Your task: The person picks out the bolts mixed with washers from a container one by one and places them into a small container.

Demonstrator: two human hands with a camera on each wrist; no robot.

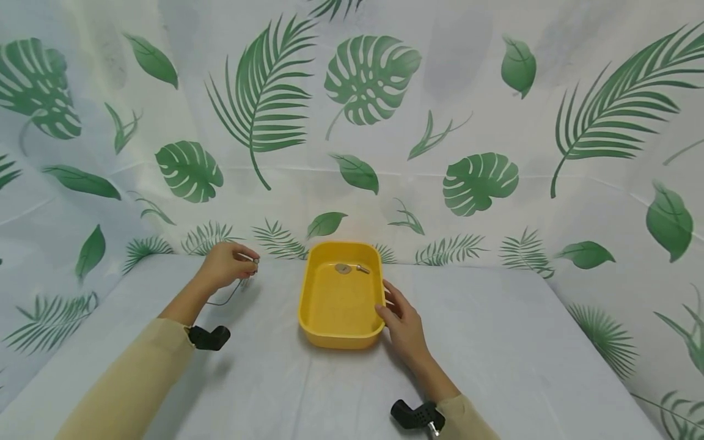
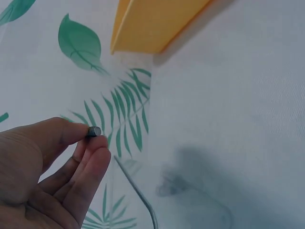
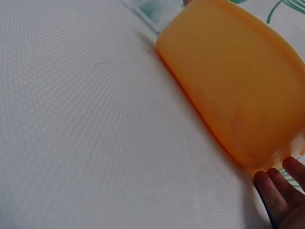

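A yellow tub (image 1: 341,333) (image 3: 228,90) (image 2: 152,24) stands in the middle of the white table. My left hand (image 1: 228,264) (image 2: 57,162) hovers left of the tub and pinches a small metal screw (image 2: 94,131) (image 1: 255,261) between thumb and fingertips. A thin grey wire (image 2: 138,193) (image 1: 222,300) hangs below that hand. My right hand (image 1: 404,324) (image 3: 281,191) rests against the tub's right wall with fingers nearly straight. Inside the tub at its far end lie a round metal disc (image 1: 343,268) and a small metal bolt (image 1: 362,268).
A leaf-printed white cloth covers the table (image 1: 495,342) and rises as a backdrop behind and at both sides. Black wrist camera mounts (image 1: 209,337) sit on both forearms.
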